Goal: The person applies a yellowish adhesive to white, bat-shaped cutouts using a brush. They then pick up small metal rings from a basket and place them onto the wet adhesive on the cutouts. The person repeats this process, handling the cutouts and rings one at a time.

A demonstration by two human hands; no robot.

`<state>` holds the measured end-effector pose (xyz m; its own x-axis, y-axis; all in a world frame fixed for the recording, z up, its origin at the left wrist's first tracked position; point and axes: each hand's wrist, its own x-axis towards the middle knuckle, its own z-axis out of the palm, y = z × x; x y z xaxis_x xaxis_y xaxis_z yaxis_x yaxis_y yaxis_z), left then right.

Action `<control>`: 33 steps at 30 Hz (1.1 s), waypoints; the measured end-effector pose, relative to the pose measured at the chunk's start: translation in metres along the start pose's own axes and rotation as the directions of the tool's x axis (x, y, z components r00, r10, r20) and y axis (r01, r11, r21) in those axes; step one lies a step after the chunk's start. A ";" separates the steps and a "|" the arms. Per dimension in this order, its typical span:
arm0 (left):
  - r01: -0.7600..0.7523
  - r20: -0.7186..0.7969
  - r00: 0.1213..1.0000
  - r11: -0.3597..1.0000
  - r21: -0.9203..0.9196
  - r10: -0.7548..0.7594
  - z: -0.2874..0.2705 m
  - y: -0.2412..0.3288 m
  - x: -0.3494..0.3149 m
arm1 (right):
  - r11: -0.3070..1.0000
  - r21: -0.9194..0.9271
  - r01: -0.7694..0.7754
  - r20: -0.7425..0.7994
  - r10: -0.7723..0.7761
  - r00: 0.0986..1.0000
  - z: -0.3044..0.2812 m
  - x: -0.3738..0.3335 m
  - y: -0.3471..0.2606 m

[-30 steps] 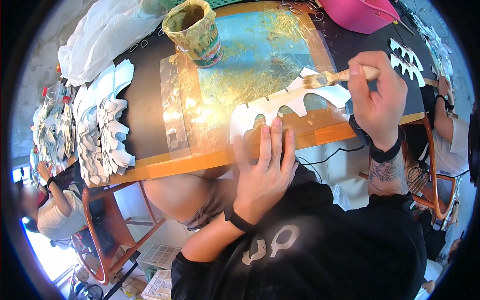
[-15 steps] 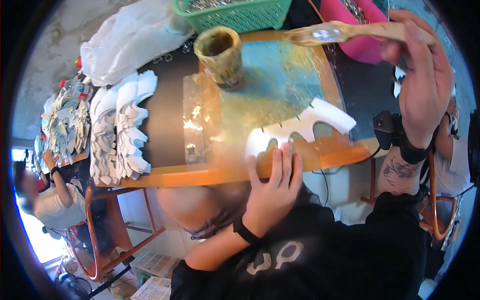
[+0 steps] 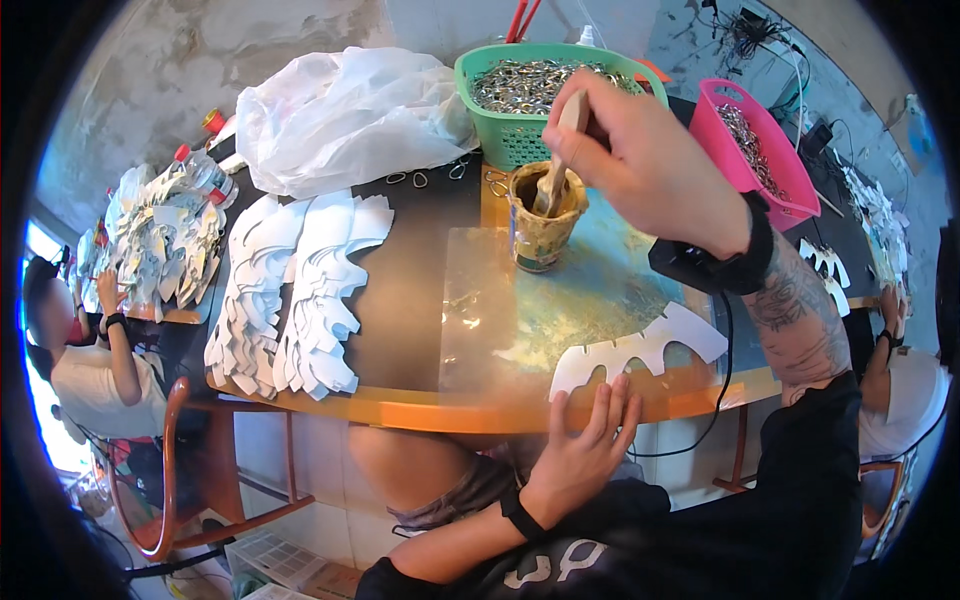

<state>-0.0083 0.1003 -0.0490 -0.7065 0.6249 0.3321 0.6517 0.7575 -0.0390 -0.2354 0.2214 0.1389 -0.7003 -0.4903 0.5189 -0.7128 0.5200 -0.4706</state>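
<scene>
My right hand [image 3: 640, 165] grips the wooden handle of a brush [image 3: 572, 120], whose bristle end is down inside a stained cup [image 3: 540, 242]. Brownish paste coats the cup's rim and outside; its contents are mostly hidden. At the table's front edge lies a flat white scalloped piece [image 3: 640, 345], curved and notched along its upper side. My left hand [image 3: 585, 460] rests with fingers spread, the tips touching the piece's lower edge. Beneath the piece and the cup is a paste-smeared bluish sheet [image 3: 610, 265].
Overlapping rows of white scalloped pieces [image 3: 320, 300] lie left, before a white plastic bag [image 3: 350, 120]. Behind the cup stand a green basket [image 3: 515, 140] and a pink basket [image 3: 735, 165], both holding metal rings. Co-workers sit at the left [image 3: 95, 390] and right [image 3: 905, 400].
My right hand has moved left and brought the brush from above the table's right side down into the cup. My left hand stays at the white piece. The whole view has shifted.
</scene>
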 end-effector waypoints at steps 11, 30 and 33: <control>-0.007 0.009 1.000 1.000 -0.026 0.007 -0.003 -0.004 -0.001 | 0.985 0.157 -0.070 -0.007 0.072 0.997 -0.047 0.003 -0.016; 0.032 0.022 0.999 0.997 -0.066 -0.031 -0.005 0.001 -0.001 | 0.956 -0.284 -0.078 -0.419 -0.050 0.907 -0.156 -0.106 -0.042; 0.055 0.013 0.998 0.994 -0.095 -0.054 -0.009 0.001 0.002 | 0.980 -0.193 -0.041 -0.460 -0.054 0.886 -0.160 -0.138 -0.036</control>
<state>-0.0069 0.1010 -0.0398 -0.7441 0.5856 0.3217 0.6352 0.7692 0.0692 -0.1066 0.3819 0.1986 -0.5642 -0.1408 0.8136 -0.6629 0.6647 -0.3446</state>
